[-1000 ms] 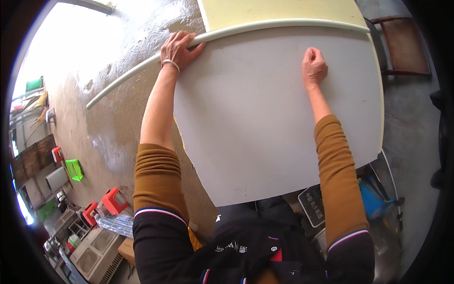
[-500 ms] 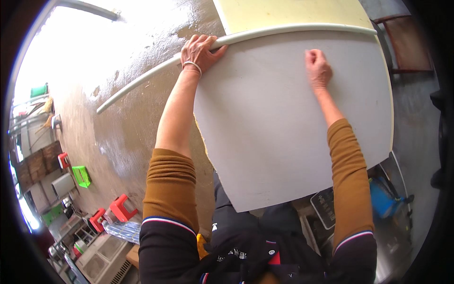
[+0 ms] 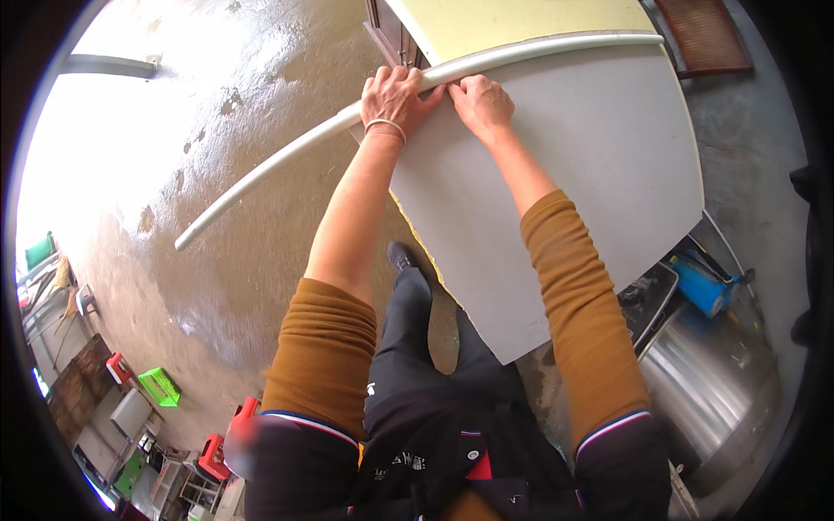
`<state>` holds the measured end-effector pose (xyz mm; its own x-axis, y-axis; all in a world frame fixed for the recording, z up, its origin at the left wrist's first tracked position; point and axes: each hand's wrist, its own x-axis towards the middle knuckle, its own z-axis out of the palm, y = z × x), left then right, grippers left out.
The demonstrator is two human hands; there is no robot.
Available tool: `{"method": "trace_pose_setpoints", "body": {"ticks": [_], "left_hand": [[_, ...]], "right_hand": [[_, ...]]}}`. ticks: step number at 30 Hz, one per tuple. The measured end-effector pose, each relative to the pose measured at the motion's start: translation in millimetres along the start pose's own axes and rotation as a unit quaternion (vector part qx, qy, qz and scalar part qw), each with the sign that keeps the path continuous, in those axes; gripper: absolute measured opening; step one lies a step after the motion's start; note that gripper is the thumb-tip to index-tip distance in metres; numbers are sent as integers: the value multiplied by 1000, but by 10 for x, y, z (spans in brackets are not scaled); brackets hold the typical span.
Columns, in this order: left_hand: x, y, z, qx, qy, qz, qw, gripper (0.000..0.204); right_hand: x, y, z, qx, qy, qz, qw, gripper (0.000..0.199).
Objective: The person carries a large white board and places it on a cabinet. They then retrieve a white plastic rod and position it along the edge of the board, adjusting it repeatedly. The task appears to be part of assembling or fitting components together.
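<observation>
A long pale pipe (image 3: 547, 49) lies along the far edge of a flat grey board (image 3: 573, 165). Its left end sticks out past the board over the floor. My left hand (image 3: 395, 100) is wrapped over the pipe by the board's far left corner, thumb pointing right. Close beside it, my right hand (image 3: 483, 102) is closed, its fingers curled against the near side of the pipe. Whatever those fingertips may hold is hidden. The two hands almost touch. Rough yellowish material shows along the board's left edge.
Beyond the pipe is a pale yellow panel (image 3: 486, 19). A round metal drum (image 3: 717, 382) and a blue object (image 3: 698, 282) stand at the lower right, below a brown seat (image 3: 704, 35). A green crate (image 3: 160, 387) and red stools are on the wet floor at left.
My right hand has moved left across the board to the pipe beside my left hand. My left hand stays on the pipe. The view has shifted, showing more of the drum.
</observation>
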<state>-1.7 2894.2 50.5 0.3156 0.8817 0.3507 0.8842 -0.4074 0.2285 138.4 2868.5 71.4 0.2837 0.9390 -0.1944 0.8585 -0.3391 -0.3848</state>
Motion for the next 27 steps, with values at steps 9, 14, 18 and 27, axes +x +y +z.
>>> {"method": "trace_pose_setpoints", "body": {"ticks": [9, 14, 18, 27], "left_hand": [[7, -41, 27, -22, -12, -4, 1000, 37], [10, -66, 59, -27, -20, -3, 999, 32], [22, -91, 94, -19, -23, -42, 999, 31], [60, -109, 96, -12, -37, -113, 993, 28]], "right_hand": [[17, -81, 32, -55, 9, -16, 998, 29], [140, -142, -47, -91, -12, -42, 995, 25], [316, -209, -44, -112, -47, -48, 991, 25], [149, -150, -118, -41, -83, -57, 994, 29]]}}
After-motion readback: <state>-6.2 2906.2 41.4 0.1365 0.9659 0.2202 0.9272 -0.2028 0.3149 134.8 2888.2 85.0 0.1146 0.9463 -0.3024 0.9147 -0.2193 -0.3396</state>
